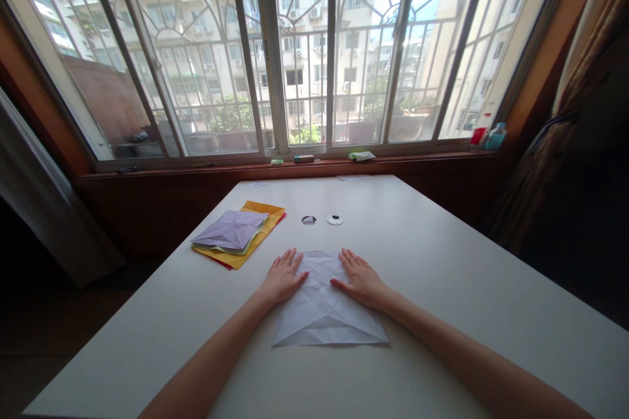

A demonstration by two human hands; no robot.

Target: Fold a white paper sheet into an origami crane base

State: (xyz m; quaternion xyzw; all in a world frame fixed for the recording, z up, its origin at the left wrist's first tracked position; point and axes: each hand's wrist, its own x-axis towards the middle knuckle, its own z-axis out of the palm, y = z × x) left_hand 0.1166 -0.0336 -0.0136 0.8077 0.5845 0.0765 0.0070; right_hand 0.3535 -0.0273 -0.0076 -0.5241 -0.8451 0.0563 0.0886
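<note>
A creased white sheet of paper [330, 314] lies flat on the white table, its fold lines crossing in a diamond pattern. My left hand [284, 277] rests on the sheet's left edge with the fingers stretched out and the thumb pointing inward. On the opposite edge, my right hand [361, 280] lies flat in much the same way, fingers extended. Both palms press the paper down, and neither hand grips it. Parts of the side edges are hidden under the hands.
Left of the hands sits a stack of creased coloured papers [230, 229], lilac on top. Two round discs [335, 220] lie beyond the sheet on the table [442, 288]. Small items, including a blue bottle [496, 136], stand along the windowsill [417, 156].
</note>
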